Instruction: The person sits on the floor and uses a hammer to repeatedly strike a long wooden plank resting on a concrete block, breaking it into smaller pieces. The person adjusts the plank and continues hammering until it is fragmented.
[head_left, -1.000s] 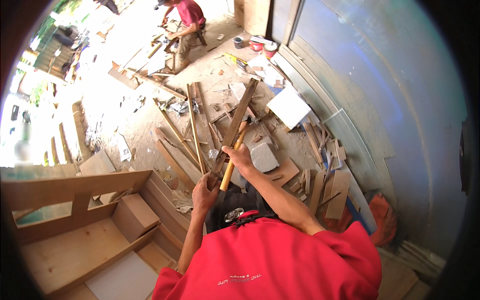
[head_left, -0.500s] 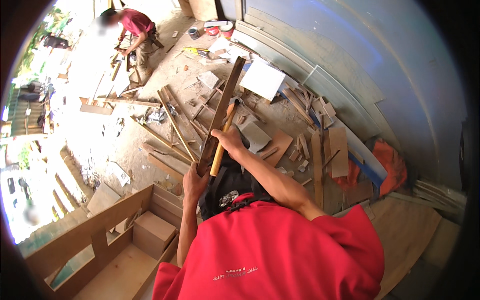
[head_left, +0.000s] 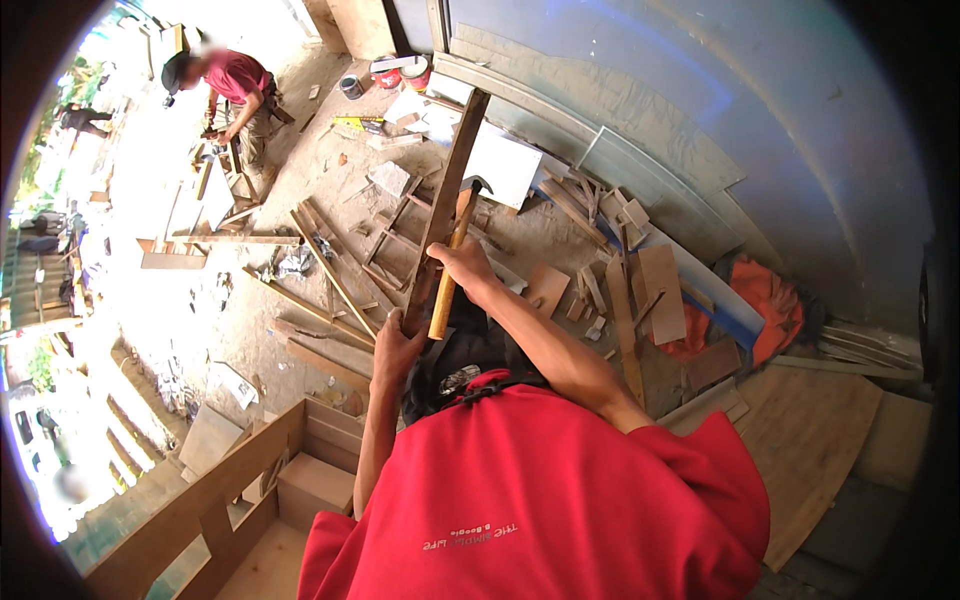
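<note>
My left hand (head_left: pixel 398 345) is closed around the near end of a long, dark wooden strip (head_left: pixel 453 165), which slants up and away from me. Farther along it, my right hand (head_left: pixel 464 264) grips a hammer (head_left: pixel 441 308) with a yellowish wooden handle, and its fingers also press against the strip. The hammer lies alongside the strip, its dark curved head pointing away and its handle end toward me. Part of the handle is covered by my right hand, and that hand's far fingers are hidden.
Loose boards and offcuts (head_left: pixel 330 275) litter the ground ahead. A wooden frame box (head_left: pixel 330 425) stands at near left, and a plywood sheet (head_left: pixel 800 440) lies at near right. A grey wall (head_left: pixel 700 110) runs along the right. Another person (head_left: pixel 240 85) works at far left, near paint cans (head_left: pixel 413 74).
The surroundings have shifted left in view. The hammer's curved head now shows clearly beside the strip. Both hands keep their hold.
</note>
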